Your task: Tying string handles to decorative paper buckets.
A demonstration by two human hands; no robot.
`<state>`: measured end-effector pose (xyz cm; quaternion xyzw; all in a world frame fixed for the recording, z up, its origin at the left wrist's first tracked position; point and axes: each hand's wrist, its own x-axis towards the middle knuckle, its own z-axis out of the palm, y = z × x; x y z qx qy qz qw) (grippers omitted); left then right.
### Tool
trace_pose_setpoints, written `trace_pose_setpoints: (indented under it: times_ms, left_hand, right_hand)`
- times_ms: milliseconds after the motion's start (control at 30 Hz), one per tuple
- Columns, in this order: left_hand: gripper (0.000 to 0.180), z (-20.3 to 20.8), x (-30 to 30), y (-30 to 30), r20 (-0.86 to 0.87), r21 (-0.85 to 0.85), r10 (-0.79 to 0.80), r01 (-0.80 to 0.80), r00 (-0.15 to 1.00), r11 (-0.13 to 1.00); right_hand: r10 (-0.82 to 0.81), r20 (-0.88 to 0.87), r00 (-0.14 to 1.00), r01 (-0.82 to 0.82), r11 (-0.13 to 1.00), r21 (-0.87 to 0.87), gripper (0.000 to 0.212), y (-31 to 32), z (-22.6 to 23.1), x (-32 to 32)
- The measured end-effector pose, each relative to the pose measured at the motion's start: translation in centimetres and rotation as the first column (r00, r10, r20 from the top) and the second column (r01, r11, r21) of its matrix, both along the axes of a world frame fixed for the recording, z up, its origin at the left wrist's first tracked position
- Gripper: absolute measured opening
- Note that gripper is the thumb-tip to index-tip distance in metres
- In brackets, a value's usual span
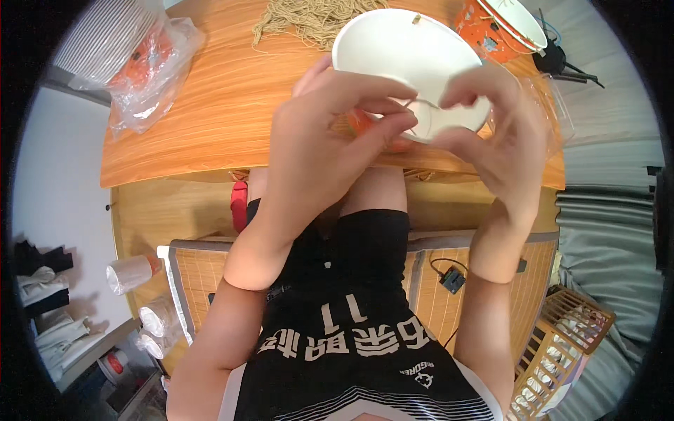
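Observation:
A large white paper bucket point(393, 43) with an orange outside lies tilted on the table in front of me, its mouth facing me. A bit of cord shows at a hole near its far rim. Above the opening, my left hand point(340, 126) pinches a thin cord point(424, 104) between thumb and fingers. My right hand point(502, 123) is curled at the cord's other side, slightly blurred, its fingers closed where the strand meets them and its thumb held apart below. Part of the bucket's near side is hidden behind my hands.
A heap of tan cords point(316, 19) lies at the table's far side. Orange buckets point(495, 31) with cord handles stand far right, near a black device with cables point(554, 59). Stacked buckets in a plastic bag point(137, 59) lie far left. A clear plastic container point(554, 112) sits at right.

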<state>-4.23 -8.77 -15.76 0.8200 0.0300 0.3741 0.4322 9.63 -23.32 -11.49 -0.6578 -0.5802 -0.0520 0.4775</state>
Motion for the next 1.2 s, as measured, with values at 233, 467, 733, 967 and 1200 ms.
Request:
trace_pose_setpoints:
  times_ms: [233, 467, 733, 967, 1200]
  left_hand:
    - [0.016, -0.6, 1.0, -0.1, 0.136, 0.023, -0.075, 0.072, 0.988, 0.997]
    - [0.016, -1.2, 1.8, -0.9, 0.135, -0.068, -0.065, 0.075, 0.989, 0.995]
    - [0.014, -0.8, 2.2, -0.7, 0.135, 0.021, -0.067, 0.065, 0.989, 0.998]
    - [0.020, -0.2, 1.1, -0.2, 0.174, 0.052, 0.056, -0.066, 0.983, 0.996]
    - [0.017, -1.6, -0.9, -1.0, 0.134, -0.241, 0.077, -0.043, 0.988, 0.970]
  right_hand:
    - [-0.121, -0.154, 0.981, 0.183, 0.846, 0.501, 0.012, -3.1, -4.8, -4.9]
    - [-0.230, -0.164, 0.959, 0.279, 0.863, 0.421, 0.017, -3.2, -4.5, -6.8]
    - [0.308, -0.756, 0.577, 0.288, 0.790, 0.542, 0.025, -1.2, -9.1, -10.5]
    - [0.601, -0.663, 0.447, 0.283, 0.608, 0.742, 0.025, 1.6, -11.7, -9.8]
    - [0.838, -0.518, 0.172, 0.274, 0.464, 0.842, 0.033, 1.6, -12.5, -8.4]
